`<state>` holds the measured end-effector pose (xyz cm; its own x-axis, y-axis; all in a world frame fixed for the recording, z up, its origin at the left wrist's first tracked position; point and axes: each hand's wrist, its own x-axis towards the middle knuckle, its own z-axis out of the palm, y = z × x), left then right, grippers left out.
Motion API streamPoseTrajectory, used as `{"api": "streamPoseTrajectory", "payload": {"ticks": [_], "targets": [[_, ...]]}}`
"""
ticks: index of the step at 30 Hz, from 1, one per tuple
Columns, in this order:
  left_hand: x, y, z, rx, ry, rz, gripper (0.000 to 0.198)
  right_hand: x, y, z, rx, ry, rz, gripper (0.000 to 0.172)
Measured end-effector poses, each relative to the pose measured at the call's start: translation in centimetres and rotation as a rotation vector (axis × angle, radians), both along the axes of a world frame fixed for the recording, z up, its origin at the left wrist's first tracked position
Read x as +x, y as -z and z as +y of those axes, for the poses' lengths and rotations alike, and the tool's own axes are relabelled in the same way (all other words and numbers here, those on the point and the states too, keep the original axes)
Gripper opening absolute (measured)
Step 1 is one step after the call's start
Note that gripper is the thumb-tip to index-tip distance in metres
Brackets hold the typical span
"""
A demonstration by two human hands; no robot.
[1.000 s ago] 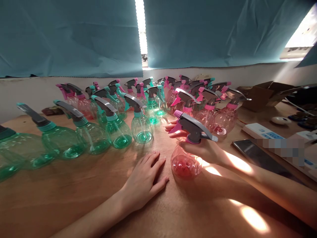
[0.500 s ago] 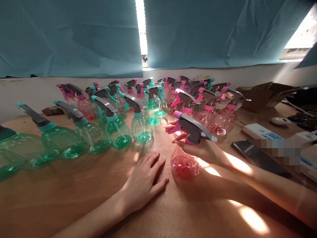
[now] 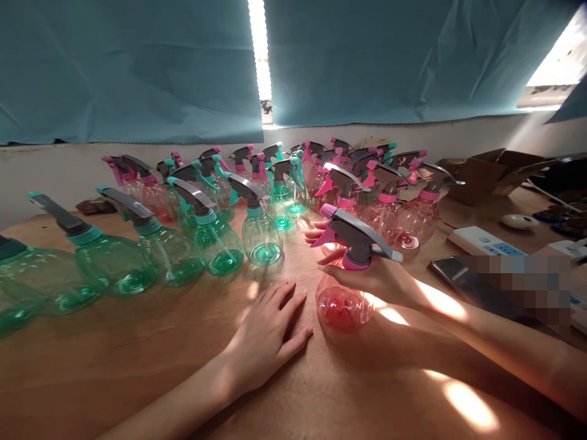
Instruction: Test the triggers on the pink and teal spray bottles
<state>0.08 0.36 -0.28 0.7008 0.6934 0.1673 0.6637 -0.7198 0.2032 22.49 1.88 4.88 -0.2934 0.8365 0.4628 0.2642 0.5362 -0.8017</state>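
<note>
A clear pink spray bottle (image 3: 345, 305) with a grey and pink trigger head stands upright on the wooden table, right of the middle. Around it just below the neck is my right hand (image 3: 376, 278), thumb on the near side and other fingers partly hidden behind. My left hand (image 3: 270, 330) lies palm down on the tabletop, fingers stretched out, holding nothing. A gap separates it from the pink bottle. Beyond it stands a green spray bottle (image 3: 263, 238), at the right end of a front row of several green ones.
Several more pink spray bottles (image 3: 381, 214) and green ones crowd the back of the table (image 3: 183, 354). At the right are a phone (image 3: 452, 275), a white power strip (image 3: 488, 241), a white mouse (image 3: 518, 222) and an open cardboard box (image 3: 486, 177). Blue-grey cloth (image 3: 137, 67) hangs behind.
</note>
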Motion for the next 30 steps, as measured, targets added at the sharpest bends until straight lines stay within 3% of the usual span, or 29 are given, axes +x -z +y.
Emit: {"api": "streamPoseTrajectory", "payload": {"ticks": [9,20,25,30], "targets": [[0.01,0.04,0.06,-0.009,-0.005,0.003,0.049,-0.03,0.35,0.21,0.014,0.013,-0.012,0.047],[-0.23,0.81,0.18,0.028,0.001,-0.019,0.049,-0.05,0.62,0.12,0.025,-0.010,-0.014,0.029],[-0.22,0.78,0.14,0.017,-0.003,-0.003,0.050,0.16,0.55,0.11,-0.003,-0.013,-0.011,0.032],[-0.15,0.46,0.09,0.010,-0.002,-0.004,0.049,0.35,0.30,-0.14,-0.045,-0.012,-0.008,0.047]]}}
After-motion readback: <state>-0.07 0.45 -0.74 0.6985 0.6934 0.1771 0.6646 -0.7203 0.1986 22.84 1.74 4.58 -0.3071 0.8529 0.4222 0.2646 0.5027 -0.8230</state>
